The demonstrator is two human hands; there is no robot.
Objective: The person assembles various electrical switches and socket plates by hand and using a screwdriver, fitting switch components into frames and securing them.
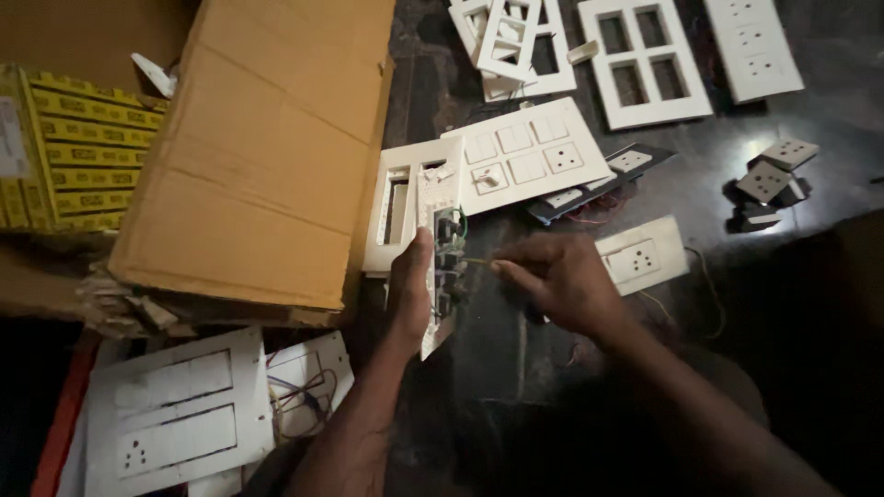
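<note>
Steady the switch plate (440,267) clamped in left-hand fingers (412,276), keep right-hand fingers (516,271) pinched on the thin tool (477,262), tip pressing toward nine o'clock, square to the terminal.

1. The left side is walled off by a big cardboard box flap (267,147), with yellow cartons (74,152) stacked behind it.
2. Passage ahead is crowded by white switch plates (529,156) and empty frames (645,60).
3. Bare dark floor (810,239) is left open at right, past the loose socket modules (769,179).
4. Near-left floor is taken by a white panel (175,414).
</note>
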